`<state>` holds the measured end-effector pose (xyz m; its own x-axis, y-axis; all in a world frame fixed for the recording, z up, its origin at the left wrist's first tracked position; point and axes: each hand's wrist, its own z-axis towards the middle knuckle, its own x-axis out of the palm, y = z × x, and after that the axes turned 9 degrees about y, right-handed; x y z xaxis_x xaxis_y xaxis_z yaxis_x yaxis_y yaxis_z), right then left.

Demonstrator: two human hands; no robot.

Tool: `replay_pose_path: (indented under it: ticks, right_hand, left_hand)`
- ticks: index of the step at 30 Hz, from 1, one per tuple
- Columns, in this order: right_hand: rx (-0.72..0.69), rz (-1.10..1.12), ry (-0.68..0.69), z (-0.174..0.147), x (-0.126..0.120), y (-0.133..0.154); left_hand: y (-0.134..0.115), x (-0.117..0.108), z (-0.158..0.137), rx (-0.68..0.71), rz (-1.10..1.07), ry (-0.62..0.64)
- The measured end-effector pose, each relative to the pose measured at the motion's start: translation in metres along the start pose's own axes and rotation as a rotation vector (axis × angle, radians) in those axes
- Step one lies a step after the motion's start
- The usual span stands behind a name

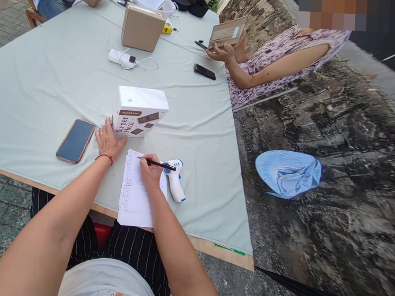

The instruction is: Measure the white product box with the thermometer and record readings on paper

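My right hand [151, 171] is closed around a black pen [160, 164], its tip over the upper part of a stack of printed sheets [136, 206]. Just right of the paper lies a white and blue infrared thermometer [176, 182]. My left hand [110, 140], wearing a ring and a red cord, lies on the table with thumb and fingers apart. Its fingers rest against the lower left corner of a white "Super Meal" box [142, 112], which stands upright; some fingertips are hidden. To the left is a dark-screened smartphone [75, 140].
Farther back on the cloth-covered table [55, 78] stand a brown carton [142, 28], a white cabled device [122, 59] and a black phone [204, 71]. At the right, a person's hands [225, 52] hold a brown box [228, 31]. A blue hat [288, 175] lies on stone.
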<state>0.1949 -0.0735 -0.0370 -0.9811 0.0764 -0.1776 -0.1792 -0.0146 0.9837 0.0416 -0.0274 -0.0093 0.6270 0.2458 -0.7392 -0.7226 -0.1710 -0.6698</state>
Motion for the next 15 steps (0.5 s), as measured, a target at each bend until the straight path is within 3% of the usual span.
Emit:
replay_pose_path:
  ticks: [15]
  right_hand:
    - [-0.038, -0.023, 0.002, -0.0009, 0.0011, 0.0008]
  left_hand:
    - [0.0001, -0.0031, 0.0016, 0.004, -0.025, 0.029]
